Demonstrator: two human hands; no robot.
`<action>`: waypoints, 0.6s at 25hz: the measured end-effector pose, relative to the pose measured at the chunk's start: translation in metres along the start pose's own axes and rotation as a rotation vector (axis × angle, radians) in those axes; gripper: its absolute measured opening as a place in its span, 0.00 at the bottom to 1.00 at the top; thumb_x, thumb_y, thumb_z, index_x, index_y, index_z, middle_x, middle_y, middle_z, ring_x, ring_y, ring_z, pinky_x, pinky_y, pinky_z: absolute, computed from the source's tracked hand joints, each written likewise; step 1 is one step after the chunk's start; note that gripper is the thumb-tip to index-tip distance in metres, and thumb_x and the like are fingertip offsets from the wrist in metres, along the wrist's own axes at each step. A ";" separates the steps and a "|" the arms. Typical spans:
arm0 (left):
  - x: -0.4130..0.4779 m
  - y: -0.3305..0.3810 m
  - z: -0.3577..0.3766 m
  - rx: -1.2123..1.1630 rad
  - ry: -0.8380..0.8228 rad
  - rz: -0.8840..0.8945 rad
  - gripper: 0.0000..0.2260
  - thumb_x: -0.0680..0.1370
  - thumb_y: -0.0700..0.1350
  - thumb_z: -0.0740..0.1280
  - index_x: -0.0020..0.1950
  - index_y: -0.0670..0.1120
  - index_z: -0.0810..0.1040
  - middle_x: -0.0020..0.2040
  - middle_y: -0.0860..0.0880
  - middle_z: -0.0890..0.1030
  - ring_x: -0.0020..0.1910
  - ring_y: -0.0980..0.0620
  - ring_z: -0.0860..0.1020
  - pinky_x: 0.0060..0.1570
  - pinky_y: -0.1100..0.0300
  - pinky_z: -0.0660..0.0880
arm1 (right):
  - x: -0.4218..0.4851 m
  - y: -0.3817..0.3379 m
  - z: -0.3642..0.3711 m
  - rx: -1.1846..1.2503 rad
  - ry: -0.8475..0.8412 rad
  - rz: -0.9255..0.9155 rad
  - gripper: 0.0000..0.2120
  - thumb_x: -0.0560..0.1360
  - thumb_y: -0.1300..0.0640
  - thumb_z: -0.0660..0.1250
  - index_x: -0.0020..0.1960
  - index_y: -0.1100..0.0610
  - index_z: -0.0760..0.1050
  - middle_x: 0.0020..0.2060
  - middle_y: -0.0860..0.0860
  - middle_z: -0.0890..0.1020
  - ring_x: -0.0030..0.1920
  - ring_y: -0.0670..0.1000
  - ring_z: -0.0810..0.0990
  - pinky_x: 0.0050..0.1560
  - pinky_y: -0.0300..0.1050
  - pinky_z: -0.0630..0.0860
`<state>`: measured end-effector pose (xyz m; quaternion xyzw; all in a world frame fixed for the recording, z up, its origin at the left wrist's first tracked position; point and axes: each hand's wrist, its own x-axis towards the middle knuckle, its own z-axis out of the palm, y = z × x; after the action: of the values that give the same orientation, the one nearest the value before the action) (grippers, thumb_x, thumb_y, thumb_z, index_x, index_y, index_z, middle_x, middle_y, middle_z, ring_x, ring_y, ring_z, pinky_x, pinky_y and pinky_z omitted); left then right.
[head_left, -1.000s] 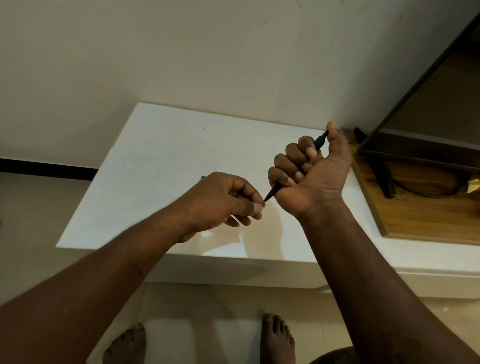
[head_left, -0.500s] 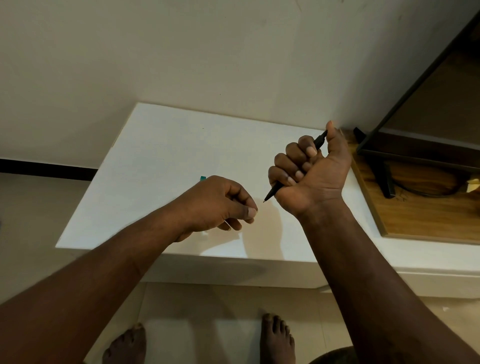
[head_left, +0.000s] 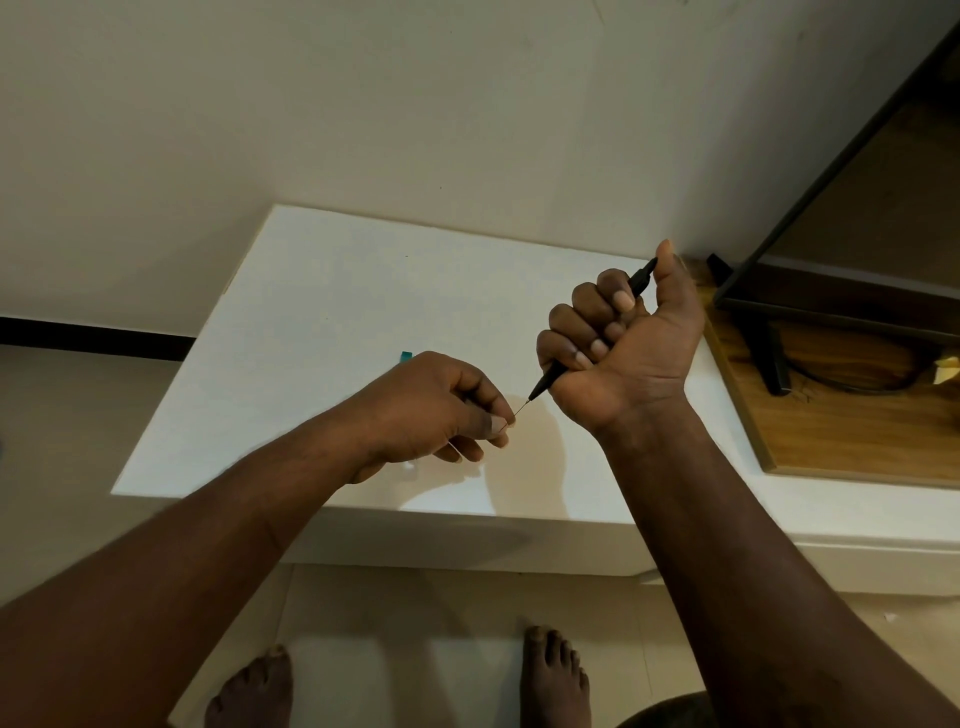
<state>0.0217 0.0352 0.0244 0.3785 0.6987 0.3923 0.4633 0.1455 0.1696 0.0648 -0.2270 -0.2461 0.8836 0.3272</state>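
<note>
Two hands above white table (head_left: 311, 312): right hand (head_left: 623, 353) fisted round black pointed tool (head_left: 549, 375), tip aimed at left hand (head_left: 441, 405), which pinches thin strand (head_left: 521, 409) reaching that tip.

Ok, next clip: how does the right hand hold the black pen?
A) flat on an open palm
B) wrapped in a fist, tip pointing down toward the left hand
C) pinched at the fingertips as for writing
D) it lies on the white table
B: the right hand has its fingers curled round the black pen, whose tip sticks out below the little finger toward the left hand, which pinches a thin strand.
</note>
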 end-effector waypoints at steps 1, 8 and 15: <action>0.000 0.000 -0.001 -0.024 -0.008 -0.010 0.05 0.81 0.41 0.71 0.52 0.49 0.87 0.45 0.52 0.90 0.41 0.53 0.87 0.41 0.61 0.82 | 0.000 0.000 0.000 0.005 0.002 0.001 0.30 0.81 0.33 0.60 0.30 0.53 0.63 0.23 0.46 0.58 0.23 0.46 0.53 0.26 0.40 0.51; 0.001 -0.001 -0.001 -0.136 -0.090 -0.126 0.12 0.85 0.46 0.64 0.54 0.44 0.86 0.45 0.46 0.90 0.38 0.50 0.87 0.40 0.59 0.83 | 0.002 -0.002 -0.002 0.031 0.027 -0.002 0.30 0.81 0.33 0.60 0.30 0.53 0.64 0.23 0.46 0.58 0.24 0.46 0.52 0.27 0.40 0.50; 0.000 -0.004 -0.002 -0.175 -0.148 -0.281 0.21 0.84 0.57 0.63 0.52 0.41 0.86 0.45 0.43 0.89 0.37 0.49 0.87 0.35 0.59 0.82 | 0.001 -0.004 -0.002 0.035 0.025 -0.013 0.30 0.81 0.34 0.60 0.30 0.53 0.64 0.23 0.46 0.58 0.22 0.46 0.53 0.26 0.39 0.51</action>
<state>0.0192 0.0333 0.0212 0.2632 0.6721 0.3539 0.5948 0.1476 0.1734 0.0647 -0.2308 -0.2278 0.8828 0.3399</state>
